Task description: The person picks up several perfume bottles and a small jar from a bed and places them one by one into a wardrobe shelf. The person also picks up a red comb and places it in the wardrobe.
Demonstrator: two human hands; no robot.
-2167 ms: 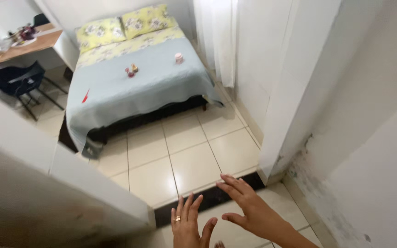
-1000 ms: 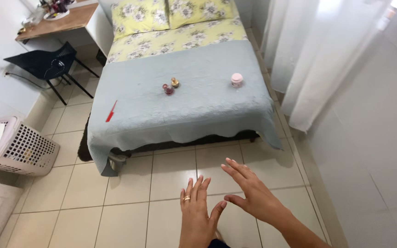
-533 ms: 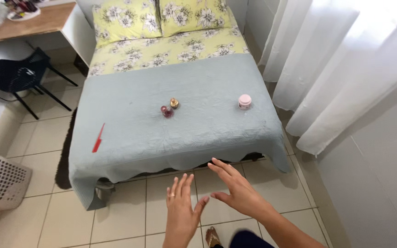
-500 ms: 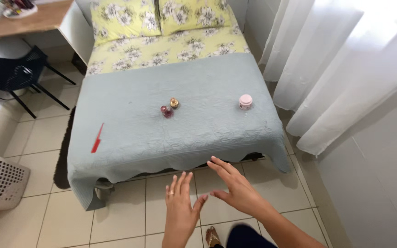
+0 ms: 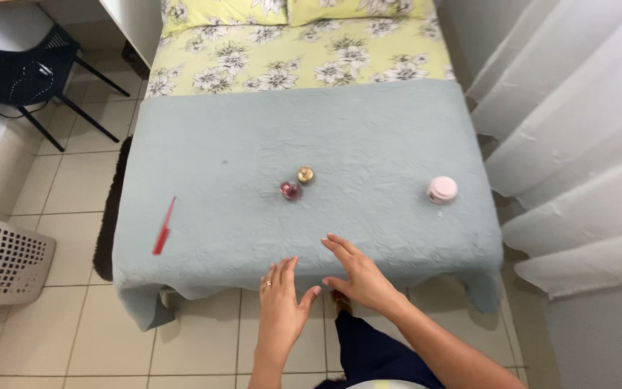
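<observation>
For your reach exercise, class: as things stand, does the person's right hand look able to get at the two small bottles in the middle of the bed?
Probably yes. The right hand hovers open over the grey bedspread, and nothing lies between it and the two small bottles.

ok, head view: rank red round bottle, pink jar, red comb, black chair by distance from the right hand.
From the right hand:
1. red round bottle, mid-bed, beside a gold-capped bottle
2. pink jar, bed's right side
3. red comb, bed's left edge
4. black chair, far left on the floor
</observation>
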